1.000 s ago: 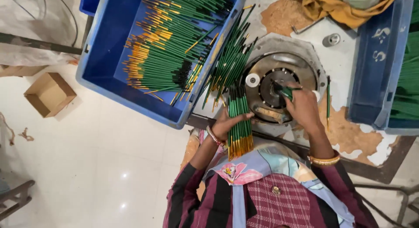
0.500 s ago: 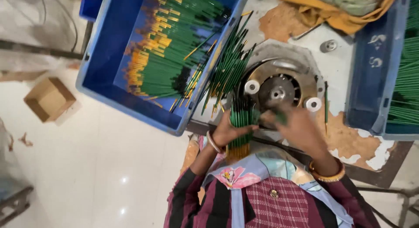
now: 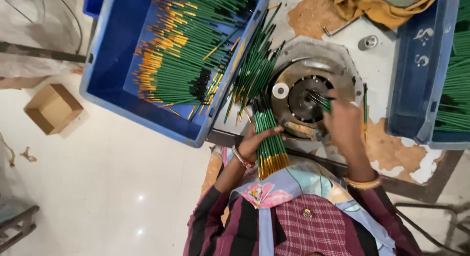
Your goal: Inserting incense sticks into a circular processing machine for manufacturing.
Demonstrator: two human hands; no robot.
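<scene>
Left hand (image 3: 254, 141) has its grip wrapped around a bundle of green pencils (image 3: 269, 138), just beside the round metal machine (image 3: 306, 94) on the bench (image 3: 382, 70). Right hand (image 3: 342, 124) pinches a few pencils (image 3: 320, 100) over the machine's dark centre.

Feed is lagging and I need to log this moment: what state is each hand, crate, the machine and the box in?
Left hand: shut on a bundle of green sticks.
Right hand: pinching a few sticks at the round machine.
Left crate: open, heaped with green sticks.
Right crate: open, holds green sticks.
Cardboard box: open, nothing visible inside.
Loose sticks: fanned against the left crate's rim.
</scene>
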